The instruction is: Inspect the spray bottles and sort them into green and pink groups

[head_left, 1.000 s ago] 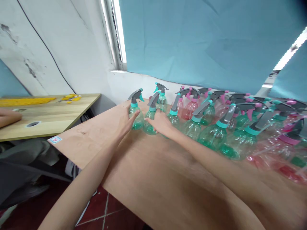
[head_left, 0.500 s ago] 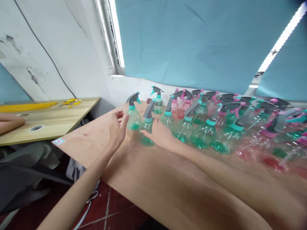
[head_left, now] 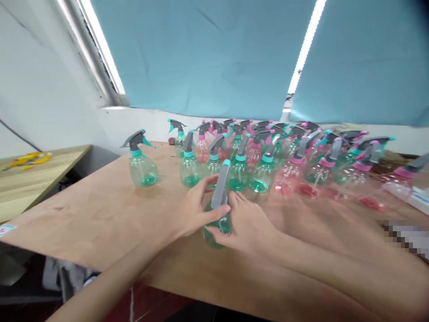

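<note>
Near the middle of the table, a green spray bottle (head_left: pixel 220 187) with a grey head and turquoise nozzle tip stands between my hands. My left hand (head_left: pixel 194 210) wraps its neck and upper body from the left, thumb across the front. From the right, my right hand (head_left: pixel 250 223) closes round the lower body. Parts of the bottle are covered by my fingers. Just behind it is a row of green spray bottles, one of them a bottle (head_left: pixel 238 172) with its nozzle facing me. Apart at the left stands another green spray bottle (head_left: pixel 143 170).
Several pink spray bottles (head_left: pixel 291 174) and more green ones fill the back and right of the wooden table (head_left: pixel 100 214). A box (head_left: pixel 418 197) lies at the right edge. Yellow pieces (head_left: pixel 30 158) rest on a separate table at the left.
The view has turned right. My right hand has brought a green spray bottle from the row's left end toward me, and my left hand has moved in and closed on it too.
</note>
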`<state>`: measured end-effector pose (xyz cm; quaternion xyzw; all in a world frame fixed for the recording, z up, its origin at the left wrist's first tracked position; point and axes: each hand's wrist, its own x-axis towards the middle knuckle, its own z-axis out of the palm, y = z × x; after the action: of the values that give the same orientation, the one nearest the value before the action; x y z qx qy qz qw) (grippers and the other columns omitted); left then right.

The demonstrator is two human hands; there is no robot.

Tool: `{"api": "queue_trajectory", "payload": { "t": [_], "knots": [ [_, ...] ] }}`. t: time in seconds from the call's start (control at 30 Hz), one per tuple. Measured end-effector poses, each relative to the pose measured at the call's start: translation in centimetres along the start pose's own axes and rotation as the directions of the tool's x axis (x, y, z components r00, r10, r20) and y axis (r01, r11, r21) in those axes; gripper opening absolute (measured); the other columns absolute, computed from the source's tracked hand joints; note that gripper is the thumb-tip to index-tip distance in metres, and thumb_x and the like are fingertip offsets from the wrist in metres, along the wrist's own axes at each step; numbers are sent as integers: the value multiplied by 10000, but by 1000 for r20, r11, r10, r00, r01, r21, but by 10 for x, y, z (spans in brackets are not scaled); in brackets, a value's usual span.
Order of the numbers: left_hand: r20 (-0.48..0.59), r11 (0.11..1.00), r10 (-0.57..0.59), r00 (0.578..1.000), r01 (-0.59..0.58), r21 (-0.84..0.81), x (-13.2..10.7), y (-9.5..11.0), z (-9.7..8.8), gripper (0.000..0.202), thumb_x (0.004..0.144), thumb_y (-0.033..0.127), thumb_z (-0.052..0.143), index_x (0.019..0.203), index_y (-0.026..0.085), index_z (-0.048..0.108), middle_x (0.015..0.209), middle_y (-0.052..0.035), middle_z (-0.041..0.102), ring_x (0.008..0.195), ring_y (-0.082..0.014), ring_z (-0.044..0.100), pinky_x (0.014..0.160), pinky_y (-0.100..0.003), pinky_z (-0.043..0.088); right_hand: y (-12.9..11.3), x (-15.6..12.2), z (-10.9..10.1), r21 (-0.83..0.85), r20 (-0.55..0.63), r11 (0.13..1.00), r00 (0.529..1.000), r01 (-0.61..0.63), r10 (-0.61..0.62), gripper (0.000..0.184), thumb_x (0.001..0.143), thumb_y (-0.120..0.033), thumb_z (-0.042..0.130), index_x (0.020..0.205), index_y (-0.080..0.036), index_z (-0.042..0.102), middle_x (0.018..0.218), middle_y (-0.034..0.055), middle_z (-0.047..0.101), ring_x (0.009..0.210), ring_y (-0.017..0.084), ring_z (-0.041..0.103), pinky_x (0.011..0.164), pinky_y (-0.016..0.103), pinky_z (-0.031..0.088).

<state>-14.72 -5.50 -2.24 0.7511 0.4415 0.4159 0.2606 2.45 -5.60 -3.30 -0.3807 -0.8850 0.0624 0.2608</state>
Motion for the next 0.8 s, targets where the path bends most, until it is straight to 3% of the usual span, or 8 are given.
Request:
{"api": "queue_trajectory", "payload": {
  "t": [0.23, 0.43, 0.5, 0.67, 0.8],
  "knots": [
    [89, 991, 28, 996, -16, -132, 41, 35, 60, 544, 787, 344, 686, 1281, 226, 489, 1312, -87, 581, 1155, -270, 587, 995, -437, 489, 41, -36, -23, 30, -9, 995, 995, -97, 97, 334, 773, -484, 595, 917, -184, 572, 832, 79, 620, 756, 263, 625, 623, 387, 494],
    [2, 995, -33, 999, 33, -93, 63, 57, 96, 346, 814, 210, 542, 1158, 213, 574, 1113, -64, 654, 1018, -223, 624, 981, -429, 489, 77, -49, -27, 148, -54, 974, 982, -173, 183, 490, 769, -588, 627, 1002, -170, 524, 846, 84, 645, 731, 264, 642, 630, 396, 504],
    [-13, 991, -44, 999, 42, -126, 69, 58, 103, 340, 796, 191, 518, 1127, 223, 587, 1125, -51, 647, 1020, -213, 620, 979, -411, 491, 91, -51, -27, 175, -54, 975, 987, -140, 151, 555, 777, -621, 622, 1076, -167, 513, 919, 109, 658, 814, 295, 655, 687, 431, 516],
    [-50, 978, -86, 995, 74, -193, 84, 51, 106, 350, 728, 202, 524, 1061, 249, 618, 1142, -28, 657, 1027, -232, 627, 918, -392, 513, 130, -52, -23, 295, 19, 953, 996, 75, -84, 766, 804, -608, 631, 1352, -140, 373, 1268, 200, 585, 1167, 341, 567, 929, 488, 469],
    [-42, 978, -93, 995, 84, -190, 92, 47, 103, 374, 682, 214, 520, 1033, 268, 638, 1184, -4, 662, 1049, -246, 629, 889, -382, 523, 157, -51, -20, 296, 142, 954, 986, 41, -86, 918, 770, -643, 645, 1449, -138, 289, 1368, 223, 519, 1211, 374, 541, 934, 531, 464]
  ]
}}
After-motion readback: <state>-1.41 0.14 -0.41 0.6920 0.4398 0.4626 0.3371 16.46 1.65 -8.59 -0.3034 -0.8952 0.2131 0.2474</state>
